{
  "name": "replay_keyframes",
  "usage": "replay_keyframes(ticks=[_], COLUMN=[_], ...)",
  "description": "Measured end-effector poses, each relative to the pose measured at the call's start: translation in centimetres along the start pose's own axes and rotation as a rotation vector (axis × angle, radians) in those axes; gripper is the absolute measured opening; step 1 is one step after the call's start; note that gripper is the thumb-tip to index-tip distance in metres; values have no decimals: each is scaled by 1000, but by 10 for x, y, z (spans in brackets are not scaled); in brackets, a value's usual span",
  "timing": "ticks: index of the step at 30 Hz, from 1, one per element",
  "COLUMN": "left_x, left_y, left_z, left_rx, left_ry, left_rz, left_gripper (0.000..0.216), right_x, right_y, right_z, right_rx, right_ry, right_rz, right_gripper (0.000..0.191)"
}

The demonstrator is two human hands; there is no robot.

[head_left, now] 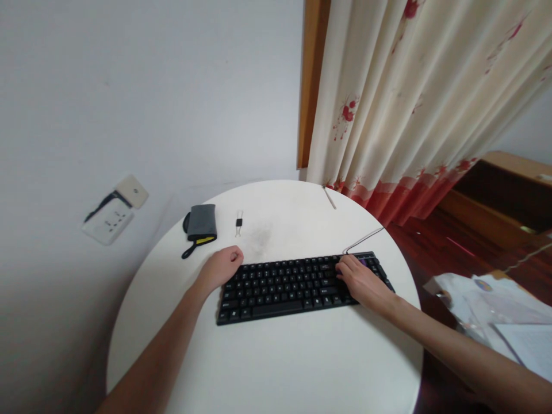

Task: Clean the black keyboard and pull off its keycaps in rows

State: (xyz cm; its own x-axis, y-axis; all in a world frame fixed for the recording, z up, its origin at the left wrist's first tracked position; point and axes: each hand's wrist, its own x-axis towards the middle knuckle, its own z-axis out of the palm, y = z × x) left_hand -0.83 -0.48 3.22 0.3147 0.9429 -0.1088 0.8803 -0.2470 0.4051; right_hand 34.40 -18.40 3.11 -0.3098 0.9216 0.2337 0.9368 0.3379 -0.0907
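A black keyboard (280,287) lies across the middle of the white round table. My left hand (222,265) is curled into a loose fist at the keyboard's upper left corner, and nothing shows in it. Over the keys on the right side rests my right hand (360,280), its fingers bent and pressed together. A bit of purple shows beside these fingers; whatever they pinch, if anything, is hidden. Behind the keyboard lies a black binder clip (239,222) with its wire handles spread. To its left sits a grey pouch (202,221) with a yellow inside edge and a black loop.
The keyboard's cable (364,238) runs off the round table (267,368) at the right. A thin stick-like thing (329,198) lies near the far edge. Wall sockets (110,221) are at left, a flowered curtain (379,103) behind, and plastic bags (470,302) with papers at right.
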Motion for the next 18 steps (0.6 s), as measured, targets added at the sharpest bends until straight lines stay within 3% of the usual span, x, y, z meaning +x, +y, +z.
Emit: replay_keyframes(ticks=[3, 9, 18], left_x=[-1, 1, -1], left_y=[1, -2, 2], left_z=[-1, 1, -1], left_rx=[-2, 0, 19], left_ry=[-4, 2, -6], left_rz=[0, 3, 16], left_gripper=[17, 17, 17], right_x=[2, 11, 17], right_y=[-2, -8, -5], right_z=[-5, -12, -13], right_rx=[-72, -261, -48], right_ry=[-13, -93, -195], right_rz=[-3, -17, 194], right_gripper=[5, 14, 11])
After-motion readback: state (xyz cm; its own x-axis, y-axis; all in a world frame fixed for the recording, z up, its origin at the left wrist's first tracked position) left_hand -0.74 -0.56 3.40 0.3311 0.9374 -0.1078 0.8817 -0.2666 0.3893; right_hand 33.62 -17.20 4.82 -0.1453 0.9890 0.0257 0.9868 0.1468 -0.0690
